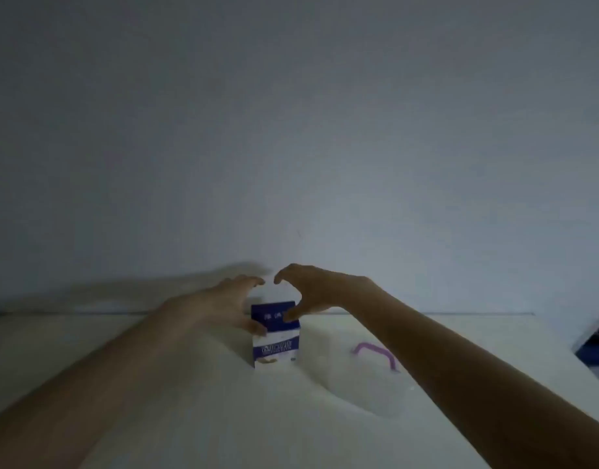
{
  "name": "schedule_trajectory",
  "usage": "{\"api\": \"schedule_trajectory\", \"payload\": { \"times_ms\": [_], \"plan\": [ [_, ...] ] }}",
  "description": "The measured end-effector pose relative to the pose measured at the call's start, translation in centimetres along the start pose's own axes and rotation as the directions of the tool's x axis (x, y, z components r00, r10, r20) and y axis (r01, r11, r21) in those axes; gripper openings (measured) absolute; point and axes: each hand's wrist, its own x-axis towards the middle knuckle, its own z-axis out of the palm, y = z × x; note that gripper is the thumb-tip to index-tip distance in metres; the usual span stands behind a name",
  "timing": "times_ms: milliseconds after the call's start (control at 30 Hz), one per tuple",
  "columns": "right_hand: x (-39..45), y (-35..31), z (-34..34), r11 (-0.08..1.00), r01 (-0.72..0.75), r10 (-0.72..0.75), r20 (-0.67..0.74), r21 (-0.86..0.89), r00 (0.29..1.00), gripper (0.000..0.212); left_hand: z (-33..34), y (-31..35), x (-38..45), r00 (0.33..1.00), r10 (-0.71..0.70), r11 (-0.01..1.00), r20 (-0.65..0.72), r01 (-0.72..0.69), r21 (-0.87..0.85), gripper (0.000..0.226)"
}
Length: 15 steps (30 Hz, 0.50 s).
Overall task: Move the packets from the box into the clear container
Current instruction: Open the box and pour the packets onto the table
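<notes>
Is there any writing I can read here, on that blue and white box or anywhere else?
Nothing can be read for certain.
Box, upper blue panel: a few pale characters, too blurred to read.
Box, lower blue band: a line of white lettering, too blurred to read.
Clear container with the purple handle: no writing visible.

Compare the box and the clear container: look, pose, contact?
The box is opaque blue and white, the container see-through with a purple handle. The box stands upright and looks taller; the container sits lower and wider. Both hands reach round the box; nothing touches the container. Both stand on the white table.
</notes>
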Motion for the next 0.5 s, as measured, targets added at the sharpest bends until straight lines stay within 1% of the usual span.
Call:
{"api": "schedule_trajectory", "payload": {
  "times_ms": [33,100,167,233,300,400,500],
  "plan": [
    [0.7,0.2,1.2,1.0,0.013,-0.012,0.022,-0.023,1.0,0.069,1.1,-0.3,0.5,1.0,0.007,1.0,0.02,-0.007,-0.023,0.095],
    [2.0,0.9,3.8,0.993,0.047,-0.045,0.015,-0.107,0.999,0.061,3.6,-1.4,1.9,0.999,0.033,0.995,0.005,-0.032,-0.092,0.074],
    [3.0,1.5,5.8,0.986,0.054,-0.058,-0.023,-0.156,0.998,0.054,5.6,-2.7,3.3,0.996,0.053,0.982,-0.073,-0.065,-0.175,0.062],
    [3.5,1.8,7.0,0.986,0.053,-0.062,-0.052,-0.157,0.997,0.052,6.5,-3.1,4.1,0.991,0.074,0.973,-0.116,-0.097,-0.21,0.059],
    [3.5,1.9,7.5,0.986,0.038,-0.052,-0.085,-0.164,0.995,0.048,6.7,-3.1,4.1,0.986,0.086,0.974,-0.142,-0.114,-0.197,0.058],
    [1.5,1.4,8.8,0.981,0.044,-0.068,-0.122,-0.19,0.99,0.046,8.4,-2.3,2.1,0.982,0.106,0.968,-0.154,-0.138,-0.21,0.054],
    [-1.4,0.7,9.7,0.985,0.049,-0.072,-0.141,-0.165,0.987,0.046,10.1,-1.2,-0.7,0.98,0.125,0.958,-0.154,-0.16,-0.239,0.056]
  ]
}}
